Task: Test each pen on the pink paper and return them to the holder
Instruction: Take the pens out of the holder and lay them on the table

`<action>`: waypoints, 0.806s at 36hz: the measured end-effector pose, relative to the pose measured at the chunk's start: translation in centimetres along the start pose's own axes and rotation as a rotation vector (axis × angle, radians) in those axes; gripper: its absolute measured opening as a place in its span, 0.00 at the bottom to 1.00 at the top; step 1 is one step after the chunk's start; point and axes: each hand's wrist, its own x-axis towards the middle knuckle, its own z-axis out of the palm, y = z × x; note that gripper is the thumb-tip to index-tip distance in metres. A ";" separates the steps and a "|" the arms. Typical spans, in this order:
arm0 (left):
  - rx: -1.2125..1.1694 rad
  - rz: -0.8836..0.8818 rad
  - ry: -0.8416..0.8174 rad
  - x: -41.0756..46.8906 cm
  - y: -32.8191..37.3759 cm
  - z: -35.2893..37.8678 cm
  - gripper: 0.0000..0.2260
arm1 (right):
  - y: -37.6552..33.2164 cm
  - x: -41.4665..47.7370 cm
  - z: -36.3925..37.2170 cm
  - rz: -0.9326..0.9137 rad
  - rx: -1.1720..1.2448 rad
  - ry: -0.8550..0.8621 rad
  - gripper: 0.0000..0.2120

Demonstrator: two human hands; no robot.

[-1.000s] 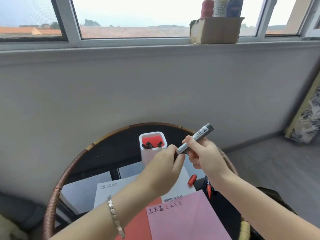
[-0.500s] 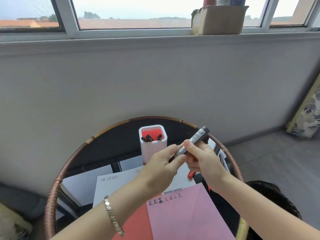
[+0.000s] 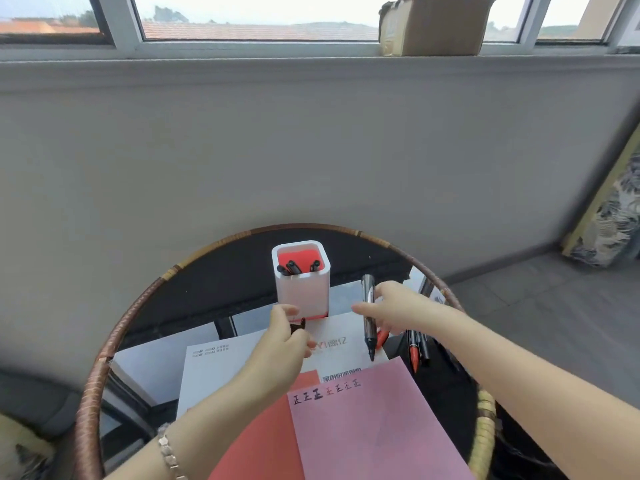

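Two hands work over a round table (image 3: 104, 358) with a woven rim. Furthest left we see a bracelet (image 3: 169, 452) on the left wrist. The left hand (image 3: 282, 348) has its fingers curled and pinches a small black cap (image 3: 298, 328) just in front of the white holder (image 3: 300, 289). The holder stands upright towards the back of the table, red inside, with dark pen ends (image 3: 294, 267) showing. Nearer us, the pink paper (image 3: 367, 431) lies partly over a red sheet (image 3: 266, 445), with a row of written characters along its top left. Right of the holder we see the uncapped marker (image 3: 370, 332) almost upright, nib down above a white printed sheet (image 3: 221, 368), just beyond the pink paper's top edge. The right hand (image 3: 401, 311) grips its barrel, forefinger stretched leftwards. Further right, loose pens (image 3: 414, 351) lie on the table.
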 end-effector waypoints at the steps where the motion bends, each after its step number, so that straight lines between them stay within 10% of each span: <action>1: -0.012 -0.001 0.013 0.0 -0.1 0.0 0.15 | -0.1 0.4 0.9 -0.012 -0.132 0.016 0.16; 9: -0.011 -0.010 0.110 0.1 -0.9 0.0 0.06 | 1.0 2.8 4.0 -0.101 -0.470 0.210 0.19; 29: 0.363 0.129 0.034 7.5 0.8 8.2 0.05 | 5.6 4.1 1.1 -0.059 -0.293 0.351 0.15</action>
